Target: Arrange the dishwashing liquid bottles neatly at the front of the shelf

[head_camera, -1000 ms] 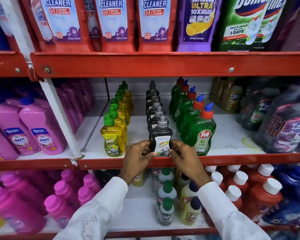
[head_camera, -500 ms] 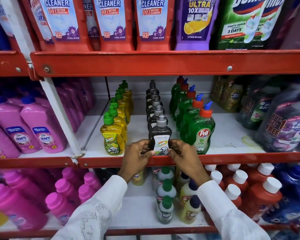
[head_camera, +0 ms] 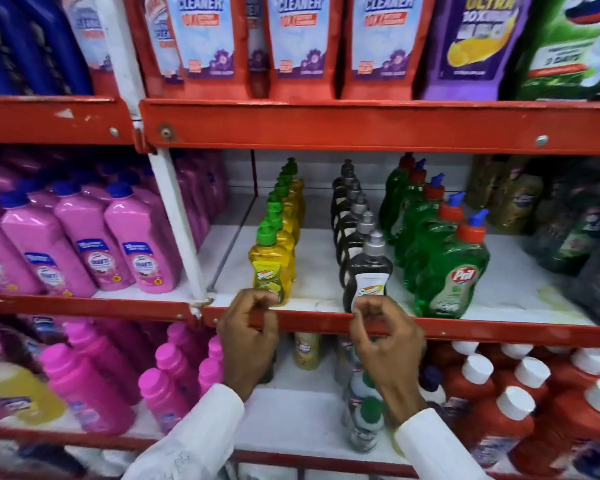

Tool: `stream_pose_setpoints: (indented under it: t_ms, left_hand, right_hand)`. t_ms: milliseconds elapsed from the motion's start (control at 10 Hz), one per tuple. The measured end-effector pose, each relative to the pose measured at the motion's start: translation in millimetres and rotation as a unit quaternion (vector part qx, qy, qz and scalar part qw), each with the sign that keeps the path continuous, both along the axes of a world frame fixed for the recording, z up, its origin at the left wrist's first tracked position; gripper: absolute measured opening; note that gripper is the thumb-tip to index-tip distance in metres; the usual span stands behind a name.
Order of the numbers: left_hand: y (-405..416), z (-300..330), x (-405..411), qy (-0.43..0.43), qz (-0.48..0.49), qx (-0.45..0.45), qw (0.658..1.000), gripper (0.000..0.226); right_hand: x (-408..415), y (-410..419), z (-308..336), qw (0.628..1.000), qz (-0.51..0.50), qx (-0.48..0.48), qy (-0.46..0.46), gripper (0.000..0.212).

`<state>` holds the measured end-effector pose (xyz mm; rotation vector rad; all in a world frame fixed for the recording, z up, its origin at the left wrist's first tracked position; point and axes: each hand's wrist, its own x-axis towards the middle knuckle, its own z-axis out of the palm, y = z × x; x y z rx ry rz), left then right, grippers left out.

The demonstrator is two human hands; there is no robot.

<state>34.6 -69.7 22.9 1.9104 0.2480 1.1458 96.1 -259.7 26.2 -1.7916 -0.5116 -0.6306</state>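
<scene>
Three rows of dishwashing liquid bottles run front to back on the white middle shelf (head_camera: 319, 271): yellow with green caps, black with grey caps, and green with red caps. The front yellow bottle (head_camera: 272, 263), front black bottle (head_camera: 368, 271) and front green bottle (head_camera: 452, 271) stand upright near the red front lip (head_camera: 312, 322). My left hand (head_camera: 248, 337) hovers before the lip, its curled fingertips at the yellow bottle's base. My right hand (head_camera: 385, 336) is curled in front of the black bottle's label. Neither hand grips anything.
Pink bottles (head_camera: 84, 244) fill the bay to the left behind a white upright post (head_camera: 177, 223). Dark refill pouches (head_camera: 575, 230) stand at the right. Red cleaner pouches (head_camera: 298, 39) sit on the shelf above. Below are pink, red and small green-capped bottles (head_camera: 364, 420).
Both hands have let go of the front black bottle. My left hand has shifted left to the yellow row, and my right hand has slid in front of the black bottle. The view has shifted too.
</scene>
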Motion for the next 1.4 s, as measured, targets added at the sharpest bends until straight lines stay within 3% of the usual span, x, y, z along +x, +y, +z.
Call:
stream_pose_setpoints:
  t_ms: [100, 200, 300, 400, 900, 1300, 1400]
  left_hand:
    - [42, -5, 1, 0.031, 0.008, -0.043, 0.999, 0.036]
    - [72, -7, 7, 0.123, -0.047, 0.012, 0.991, 0.05]
    - [86, -3, 17, 0.194, -0.115, 0.062, 0.972, 0.051]
    - [91, 1, 25, 0.201, -0.162, 0.085, 0.962, 0.042]
    - [93, -4, 33, 0.18, -0.191, -0.002, 0.965, 0.032]
    - [93, 2, 25, 0.197, -0.184, 0.017, 0.963, 0.05]
    - [89, 11, 14, 0.177, -0.123, 0.06, 0.975, 0.059]
  right_hand:
    - [-5, 41, 1, 0.995, 0.084, -0.056, 0.027, 0.025]
    - [6, 75, 1, 0.984, 0.117, -0.111, 0.077, 0.037]
    - [24, 91, 1, 0.97, 0.13, -0.176, 0.111, 0.045]
    - [35, 96, 2, 0.958, 0.13, -0.218, 0.13, 0.044]
    - [32, 95, 5, 0.966, 0.115, -0.167, 0.163, 0.027]
    - [25, 93, 8, 0.964, 0.106, -0.167, 0.179, 0.036]
    - [2, 76, 17, 0.99, 0.017, -0.067, 0.127, 0.032]
